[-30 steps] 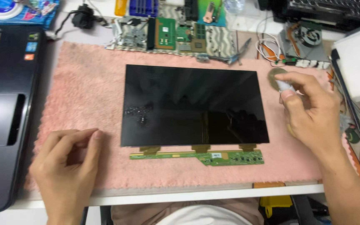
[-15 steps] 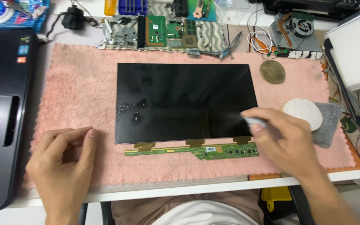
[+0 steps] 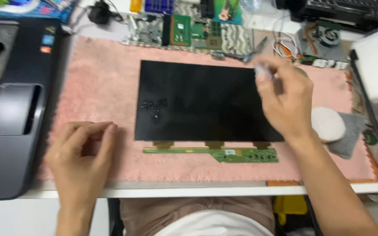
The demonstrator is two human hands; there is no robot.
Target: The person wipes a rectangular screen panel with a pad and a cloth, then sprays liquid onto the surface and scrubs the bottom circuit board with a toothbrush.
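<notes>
A bare black screen panel (image 3: pixel 197 100) lies flat on a pink towel (image 3: pixel 97 87), with a thin green circuit strip (image 3: pixel 224 154) joined to its near edge by three tabs. A patch of small specks (image 3: pixel 154 108) marks the glass at the left. My right hand (image 3: pixel 285 102), blurred, hovers over the panel's far right corner and pinches a small white piece (image 3: pixel 262 72) in its fingertips. My left hand (image 3: pixel 82 157) rests on the towel left of the panel, fingers curled against the thumb, holding nothing.
A dark laptop base (image 3: pixel 9 109) lies at the left. Circuit boards (image 3: pixel 184 30), a fan (image 3: pixel 324 37) and cables line the far edge. A white round pad (image 3: pixel 327 123) sits on a grey cloth (image 3: pixel 351 133) at the right. The table edge (image 3: pixel 197 191) runs close to me.
My right hand went from beyond the panel's right edge to its near right corner, then up to its far right corner, keeping the white piece. The left hand stayed put.
</notes>
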